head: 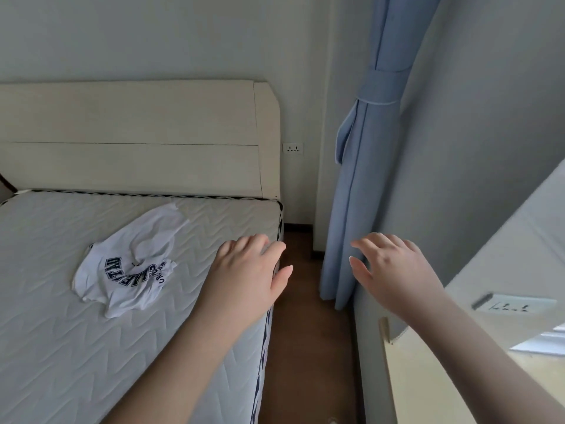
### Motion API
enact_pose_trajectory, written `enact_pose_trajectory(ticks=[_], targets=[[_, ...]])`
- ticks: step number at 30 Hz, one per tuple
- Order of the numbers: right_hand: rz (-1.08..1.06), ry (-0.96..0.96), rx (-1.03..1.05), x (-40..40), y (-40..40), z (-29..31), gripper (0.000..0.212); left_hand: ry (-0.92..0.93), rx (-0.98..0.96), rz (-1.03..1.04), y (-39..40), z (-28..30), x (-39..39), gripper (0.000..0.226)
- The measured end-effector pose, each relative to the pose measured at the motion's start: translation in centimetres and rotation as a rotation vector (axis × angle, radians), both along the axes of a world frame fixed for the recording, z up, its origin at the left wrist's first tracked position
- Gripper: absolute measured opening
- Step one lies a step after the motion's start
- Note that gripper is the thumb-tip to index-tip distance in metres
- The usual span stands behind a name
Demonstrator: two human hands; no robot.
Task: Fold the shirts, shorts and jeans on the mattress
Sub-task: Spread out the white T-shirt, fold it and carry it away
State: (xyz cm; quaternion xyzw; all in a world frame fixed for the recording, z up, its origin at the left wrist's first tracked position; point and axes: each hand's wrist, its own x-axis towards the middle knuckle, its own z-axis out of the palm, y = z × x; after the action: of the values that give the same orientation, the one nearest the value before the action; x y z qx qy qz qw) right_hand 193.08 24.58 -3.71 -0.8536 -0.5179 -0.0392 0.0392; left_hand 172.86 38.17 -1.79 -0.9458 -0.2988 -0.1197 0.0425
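Note:
A white T-shirt with dark blue lettering lies crumpled on the quilted white mattress, towards its right side. My left hand hovers over the mattress's right edge, just right of the shirt, fingers relaxed and holding nothing. Off the bed, my right hand is stretched out in front of the blue curtain, fingers spread, empty. No shorts or jeans are in view.
A cream headboard stands behind the mattress. A narrow strip of brown floor runs between bed and wall. A tied blue curtain hangs at the right. A pale ledge with a wall socket sits at the lower right.

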Motion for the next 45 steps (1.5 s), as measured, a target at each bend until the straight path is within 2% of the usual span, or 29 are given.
enact_pose_trajectory(ticks=[7, 15, 17, 20, 25, 31, 45], targets=[[0.052, 0.121, 0.067, 6.3, 8.2, 0.4, 0.04, 0.005, -0.028, 0.112, 5.0, 1.0, 6.1, 0.032], [0.187, 0.178, 0.112, 8.0, 17.0, -0.8, 0.037, -0.022, -0.069, 0.242, 11.2, 0.4, 7.4, 0.037], [0.213, 0.176, 0.088, 8.3, 19.2, -1.4, 0.038, -0.018, -0.074, 0.259, 12.9, 0.0, 7.5, 0.042], [0.251, 0.174, 0.058, 8.7, 22.6, -2.2, 0.041, -0.031, -0.083, 0.28, 16.0, -1.0, 7.6, 0.032], [0.289, 0.125, 0.003, 9.6, 28.4, -2.7, 0.041, -0.061, -0.129, 0.299, 22.1, -1.9, 7.9, 0.038], [0.317, 0.087, -0.043, 10.2, 34.9, -2.8, 0.043, -0.086, -0.099, 0.321, 28.7, -2.1, 7.5, 0.037], [0.548, 0.073, -0.116, 10.8, 51.0, -4.7, 0.043, -0.104, -0.148, 0.493, 38.7, -4.5, 7.1, 0.039]])
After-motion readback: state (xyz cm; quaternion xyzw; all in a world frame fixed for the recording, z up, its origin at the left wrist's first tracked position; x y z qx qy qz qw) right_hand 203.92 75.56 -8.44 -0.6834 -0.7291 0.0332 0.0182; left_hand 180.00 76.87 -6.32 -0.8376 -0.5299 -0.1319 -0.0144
